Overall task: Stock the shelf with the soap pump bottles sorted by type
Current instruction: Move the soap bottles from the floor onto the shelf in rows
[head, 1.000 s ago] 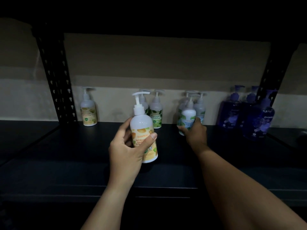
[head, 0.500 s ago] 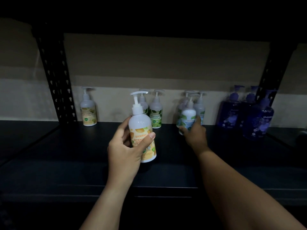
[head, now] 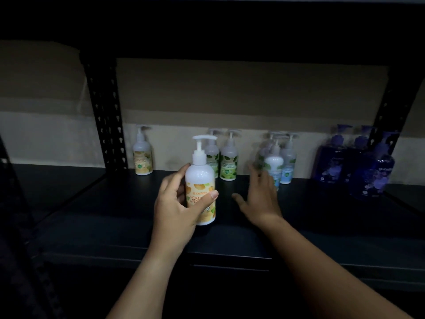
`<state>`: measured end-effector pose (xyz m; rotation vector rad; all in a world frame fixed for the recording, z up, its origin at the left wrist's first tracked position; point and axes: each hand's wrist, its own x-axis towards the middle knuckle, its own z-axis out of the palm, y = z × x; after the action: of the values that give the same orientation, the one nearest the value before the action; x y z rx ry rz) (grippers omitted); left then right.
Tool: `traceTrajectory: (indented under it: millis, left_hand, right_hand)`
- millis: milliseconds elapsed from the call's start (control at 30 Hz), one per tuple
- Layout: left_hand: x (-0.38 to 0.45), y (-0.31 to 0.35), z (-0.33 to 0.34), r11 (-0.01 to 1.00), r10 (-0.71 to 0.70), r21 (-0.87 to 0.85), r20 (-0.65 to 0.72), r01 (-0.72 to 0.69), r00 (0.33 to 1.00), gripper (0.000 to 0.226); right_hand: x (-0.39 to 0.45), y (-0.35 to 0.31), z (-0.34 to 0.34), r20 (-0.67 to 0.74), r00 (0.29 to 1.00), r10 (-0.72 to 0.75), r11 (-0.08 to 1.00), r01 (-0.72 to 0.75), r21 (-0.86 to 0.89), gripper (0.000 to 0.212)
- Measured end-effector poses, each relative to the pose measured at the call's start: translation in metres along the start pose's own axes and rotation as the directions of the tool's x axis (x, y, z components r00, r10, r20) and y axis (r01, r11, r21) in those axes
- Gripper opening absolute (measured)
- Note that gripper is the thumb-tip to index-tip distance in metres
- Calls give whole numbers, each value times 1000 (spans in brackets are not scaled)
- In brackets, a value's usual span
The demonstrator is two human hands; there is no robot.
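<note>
My left hand (head: 177, 208) grips a white pump bottle with an orange label (head: 200, 180) upright over the black shelf (head: 115, 215). My right hand (head: 259, 199) is open with spread fingers, blurred, just in front of a blue-labelled white bottle (head: 273, 166) and apart from it. Behind that bottle stand two more blue-labelled ones (head: 288, 160). Another orange-labelled bottle (head: 143, 155) stands at the back left. Two green-labelled bottles (head: 228, 157) stand behind the held one. Three dark blue bottles (head: 370, 166) stand at the right.
Black perforated uprights rise at the back left (head: 105, 116) and back right (head: 393, 107). A dark shelf board (head: 207, 31) hangs low overhead. A beige wall (head: 230, 95) closes the back. Bare shelf surface lies between the orange bottle and the green ones.
My right hand has let go of the blue-labelled bottle and drawn back toward me, fingers spread. The bottle stays standing on the shelf. My left hand keeps the orange-labelled bottle almost still.
</note>
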<state>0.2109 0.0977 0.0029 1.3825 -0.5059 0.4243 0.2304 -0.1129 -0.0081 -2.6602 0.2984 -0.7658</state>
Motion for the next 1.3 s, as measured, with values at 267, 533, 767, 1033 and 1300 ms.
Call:
traceTrajectory:
  millis: [267,533,767,1033,1300]
  left_hand:
    - [1,-8,-54,994,2,110,-91,8,996,72]
    - [0,-18,-86,985,-32,166,-130,54,991,71]
    - [13,-31,-91,932,-55,345,-153,106,987,74]
    - [81,-59,-79,857,-135,471,-191,211,972,63]
    - [130,-99,-69,823,-60,551,-156,137,986,81]
  right_hand:
    - [-28,-81,33,278,909,-311,949,279,150,67]
    - [-21,-109,51,491,790,-366,922,379,77,52]
    - [-22,-105,54,512,780,-361,922,380,72,51]
    - [-21,-103,57,504,788,-354,929,359,92,51]
    - [-23,-102,55,466,808,-361,931,341,130,51]
